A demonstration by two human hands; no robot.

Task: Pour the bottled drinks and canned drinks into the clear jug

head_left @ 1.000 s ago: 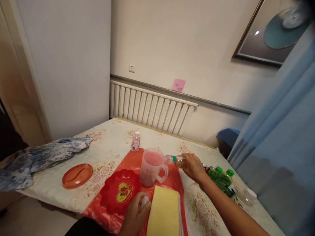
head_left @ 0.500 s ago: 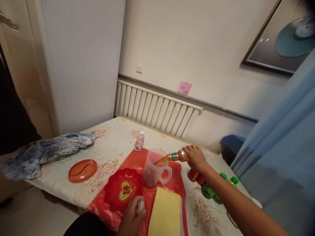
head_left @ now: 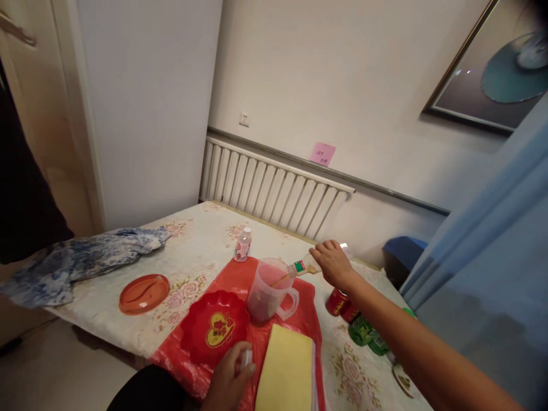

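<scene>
My right hand (head_left: 336, 264) is wrapped round a clear bottle (head_left: 305, 265) with a green and red label, tipped down to the left. Its mouth is over the rim of a translucent plastic jug (head_left: 263, 297), and a thin brownish stream runs into the jug. The jug's handle points right. My left hand (head_left: 231, 374) is closed on a small whitish bottle cap (head_left: 246, 358) near the front edge. Beside that hand lies a red scalloped plate (head_left: 197, 334) with a yellow heart print. A yellow-covered book (head_left: 285, 371) lies right of the hand.
A small pink-labelled bottle (head_left: 242, 245) stands behind the jug. Red cans (head_left: 337, 301) and green bottles (head_left: 361, 331) stand under my right forearm. An orange lid (head_left: 144, 294) and a blue patterned cloth (head_left: 103, 257) lie left on the flowered tablecloth (head_left: 201, 228). A radiator (head_left: 274, 185) is behind.
The right hand has risen slightly and shifted left with the bottle. The pouring stream has thinned and little liquid shows in the bottle. The left hand stays almost where it was.
</scene>
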